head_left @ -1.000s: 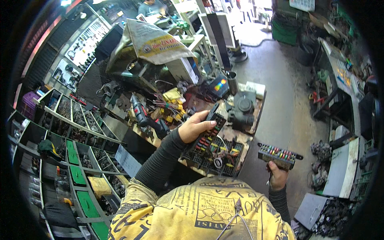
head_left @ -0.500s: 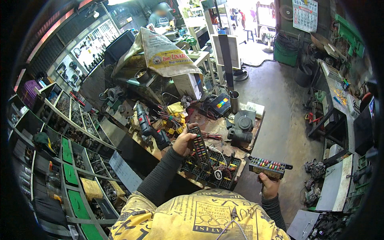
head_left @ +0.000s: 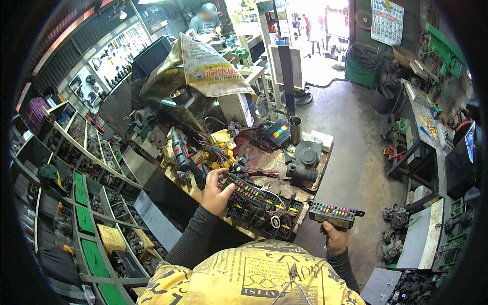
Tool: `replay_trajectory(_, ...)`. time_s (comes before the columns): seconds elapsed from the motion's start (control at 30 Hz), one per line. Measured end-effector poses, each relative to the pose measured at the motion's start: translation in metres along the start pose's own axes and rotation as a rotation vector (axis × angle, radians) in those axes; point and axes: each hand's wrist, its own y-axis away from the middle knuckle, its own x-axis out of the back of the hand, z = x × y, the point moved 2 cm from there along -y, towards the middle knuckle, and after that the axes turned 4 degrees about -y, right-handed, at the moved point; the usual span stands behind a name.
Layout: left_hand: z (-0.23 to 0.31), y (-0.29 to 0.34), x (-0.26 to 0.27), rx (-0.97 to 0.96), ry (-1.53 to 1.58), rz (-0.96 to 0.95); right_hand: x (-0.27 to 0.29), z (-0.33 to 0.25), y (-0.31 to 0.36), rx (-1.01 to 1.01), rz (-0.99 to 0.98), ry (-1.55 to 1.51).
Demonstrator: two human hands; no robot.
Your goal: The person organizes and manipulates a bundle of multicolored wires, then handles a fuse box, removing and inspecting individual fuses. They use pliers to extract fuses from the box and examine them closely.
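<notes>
My left hand (head_left: 216, 190) rests on the near-left end of the big fuse box (head_left: 262, 208), fingers curled over its edge and the thumb lying on top, so it grips the box. The box lies flat on the surface (head_left: 264, 168), its long axis running from my left hand away to the right and slightly toward me, the fuse side facing up.

My right hand (head_left: 335, 238) is closed round the underside of a smaller fuse block (head_left: 333, 213), held off the surface, past its right edge and over the floor (head_left: 351, 152). The block's long axis runs left to right, nearly level, its coloured fuses turned up.

Just beyond my left hand lies a drill (head_left: 185, 157), touching or nearly touching my fingertips; I cannot tell which. Beyond the box, a tangle of yellow connectors and wires (head_left: 221, 150) crowds the surface, and loose red wires trail against the box's far edge. A dark motor (head_left: 304, 165) stands beyond the gap between my hands, with a metal cup (head_left: 295, 129) farther off. To my left run shelves (head_left: 81, 183) of parts bins.
</notes>
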Motion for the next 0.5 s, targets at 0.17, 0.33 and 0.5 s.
replay_trajectory(0.17,0.012,0.014,0.011,-0.11,-0.225,-0.088,-0.004,0.001,0.0,0.014,-0.022,0.025)
replay_trajectory(0.33,0.021,0.024,0.012,-0.131,-0.346,-0.058,-0.006,0.001,0.0,-0.033,-0.095,0.014)
replay_trajectory(0.5,0.028,0.034,0.024,-0.157,-0.21,0.059,-0.005,-0.001,0.001,-0.018,-0.119,0.033)
